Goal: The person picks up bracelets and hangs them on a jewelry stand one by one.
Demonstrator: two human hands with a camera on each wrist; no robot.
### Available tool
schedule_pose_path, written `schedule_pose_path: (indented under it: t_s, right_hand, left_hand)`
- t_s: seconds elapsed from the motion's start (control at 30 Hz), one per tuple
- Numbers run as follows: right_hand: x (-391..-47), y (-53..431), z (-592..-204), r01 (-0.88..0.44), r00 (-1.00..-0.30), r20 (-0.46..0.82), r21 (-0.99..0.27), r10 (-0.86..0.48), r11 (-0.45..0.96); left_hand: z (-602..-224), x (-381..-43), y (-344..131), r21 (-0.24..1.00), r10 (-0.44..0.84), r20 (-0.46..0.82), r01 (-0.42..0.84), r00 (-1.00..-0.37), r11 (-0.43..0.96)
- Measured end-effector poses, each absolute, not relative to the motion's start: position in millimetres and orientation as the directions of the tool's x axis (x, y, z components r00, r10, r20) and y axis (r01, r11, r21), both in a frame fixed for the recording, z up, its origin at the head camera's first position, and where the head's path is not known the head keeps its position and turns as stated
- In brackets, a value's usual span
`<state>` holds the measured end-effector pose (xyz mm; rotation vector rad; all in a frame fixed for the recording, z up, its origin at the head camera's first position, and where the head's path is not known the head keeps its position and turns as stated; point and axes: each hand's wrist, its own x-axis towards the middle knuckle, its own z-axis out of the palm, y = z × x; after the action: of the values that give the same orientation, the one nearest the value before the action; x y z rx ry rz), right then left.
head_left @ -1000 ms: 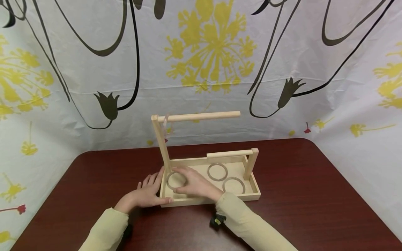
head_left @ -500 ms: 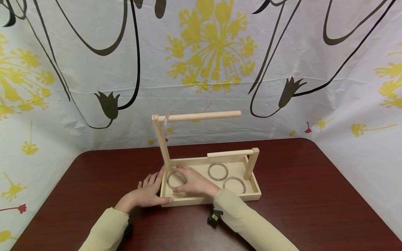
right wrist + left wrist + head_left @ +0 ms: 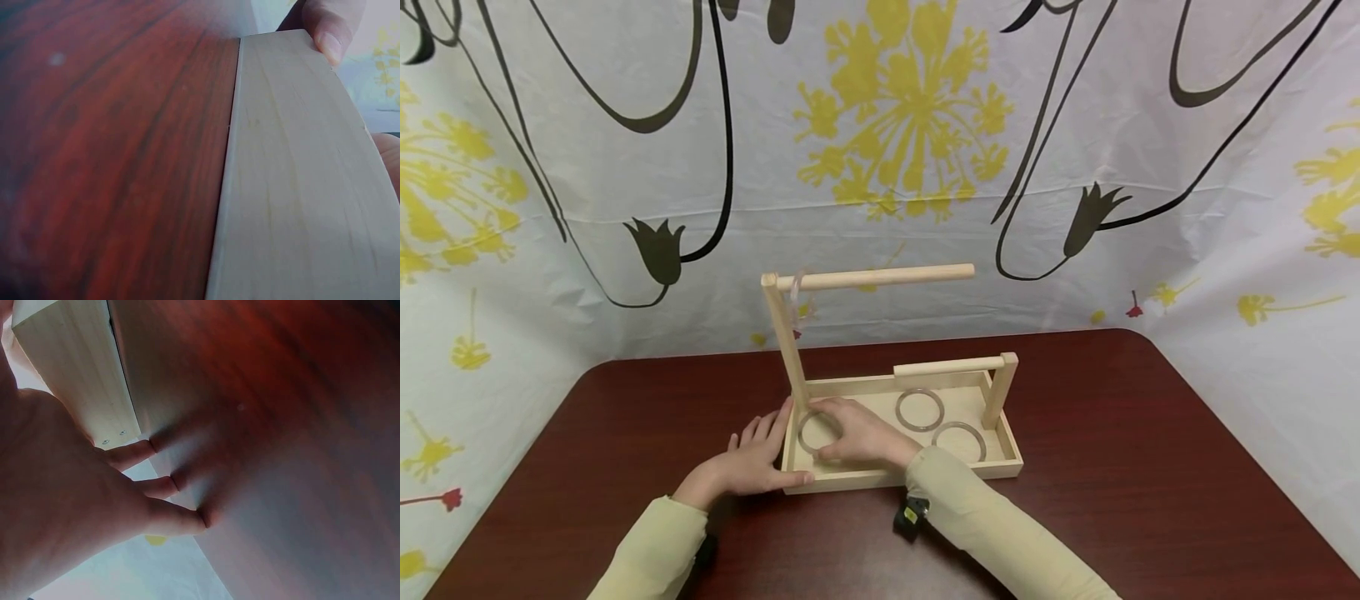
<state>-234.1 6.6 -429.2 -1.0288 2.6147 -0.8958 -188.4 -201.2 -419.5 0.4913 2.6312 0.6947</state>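
Observation:
A shallow wooden tray (image 3: 880, 480) with a post at each end sits on the table. My left hand (image 3: 748, 467) rests at its left end, thumb on the front rim and straight fingers spread along the side; in the left wrist view, several fingertips touch the tabletop. Inside the tray's left end, my right hand (image 3: 865, 433) holds a flat-lying clear ring (image 3: 800, 433) between thumb and fingers, by the tall post's foot. The right wrist view has mostly the tray's outer front wall (image 3: 294, 162), with the ring hidden.
Two more rings, a back one (image 3: 897, 411) and a front one (image 3: 983, 443), lie toward the tray's right. Clear rings (image 3: 795, 292) hang near the post on the high bar (image 3: 880, 277). A low bar (image 3: 947, 367) points left from the short post (image 3: 1000, 392). A patterned curtain (image 3: 880, 167) backs the table.
My right wrist has shifted slightly left, and its thumb has drawn in a little at the ring. The left hand, tray and other rings look unmoved.

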Motion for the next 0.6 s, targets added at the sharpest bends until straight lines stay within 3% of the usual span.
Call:
schedule_pose_path:
  t_s: [0.6]
  right_hand:
    - [-233.9, 7.8, -435.1, -0.559, -0.764, 0.046, -0.545, -0.643, 0.625]
  left_hand:
    - [-418.4, -188.1, -201.4, 0.545, 0.43, -0.264, 0.234, -0.863, 0.805]
